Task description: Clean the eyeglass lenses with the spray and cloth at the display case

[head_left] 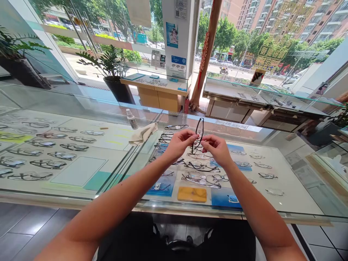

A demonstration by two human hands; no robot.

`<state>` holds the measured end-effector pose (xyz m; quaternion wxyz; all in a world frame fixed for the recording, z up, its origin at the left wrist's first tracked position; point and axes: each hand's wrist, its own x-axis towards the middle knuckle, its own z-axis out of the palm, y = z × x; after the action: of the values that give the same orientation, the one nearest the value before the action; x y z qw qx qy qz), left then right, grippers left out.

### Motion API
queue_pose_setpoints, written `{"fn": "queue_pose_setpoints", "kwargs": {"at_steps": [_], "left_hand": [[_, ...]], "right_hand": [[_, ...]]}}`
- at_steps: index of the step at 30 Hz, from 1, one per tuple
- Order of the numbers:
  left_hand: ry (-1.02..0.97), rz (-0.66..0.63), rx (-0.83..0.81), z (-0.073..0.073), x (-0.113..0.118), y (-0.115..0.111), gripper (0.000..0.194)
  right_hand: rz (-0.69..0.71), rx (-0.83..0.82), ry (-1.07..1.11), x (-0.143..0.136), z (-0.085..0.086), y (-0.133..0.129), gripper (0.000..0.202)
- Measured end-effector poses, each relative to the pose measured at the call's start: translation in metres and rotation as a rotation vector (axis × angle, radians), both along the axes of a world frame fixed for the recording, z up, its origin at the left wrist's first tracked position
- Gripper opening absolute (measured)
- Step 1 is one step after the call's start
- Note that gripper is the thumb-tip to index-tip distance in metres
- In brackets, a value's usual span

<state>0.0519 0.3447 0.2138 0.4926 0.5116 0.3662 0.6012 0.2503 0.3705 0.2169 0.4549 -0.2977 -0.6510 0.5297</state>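
Note:
Above the glass counter, my left hand (182,142) and my right hand (216,148) are close together with a pair of dark-framed eyeglasses (200,127) between them. The eyeglasses are turned on end, one rim pointing up. My left fingers pinch them from the left side, and my right thumb and fingers grip them from the right, lower down. Below the hands lie several more eyeglasses (201,179) in rows. Just beyond my left hand is another dark pair of eyeglasses (176,127). My fingertips partly hide the held pair's lower portion.
Left of my hands, a beige cloth (144,133) lies on the glass beside a white spray bottle (132,119). An orange-yellow rectangular block (191,194) is near the counter's front edge. More eyeglasses (48,164) fill the display on the left. Potted plants (116,83) and display cabinets (159,96) stand beyond.

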Motion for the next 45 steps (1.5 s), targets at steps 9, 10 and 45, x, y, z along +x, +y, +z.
{"fn": "queue_pose_setpoints", "kwargs": {"at_steps": [9, 10, 45], "left_hand": [[0.031, -0.011, 0.024, -0.001, 0.0, 0.001, 0.042], [0.038, -0.018, 0.02, -0.001, 0.0, 0.001, 0.043], [-0.035, 0.055, 0.056, 0.002, -0.007, 0.004, 0.04]], "right_hand": [[0.022, -0.029, 0.027, -0.001, 0.0, 0.001, 0.04], [0.026, -0.038, 0.029, -0.001, 0.001, 0.001, 0.041], [-0.138, 0.045, 0.041, 0.002, 0.001, 0.003, 0.016]]}}
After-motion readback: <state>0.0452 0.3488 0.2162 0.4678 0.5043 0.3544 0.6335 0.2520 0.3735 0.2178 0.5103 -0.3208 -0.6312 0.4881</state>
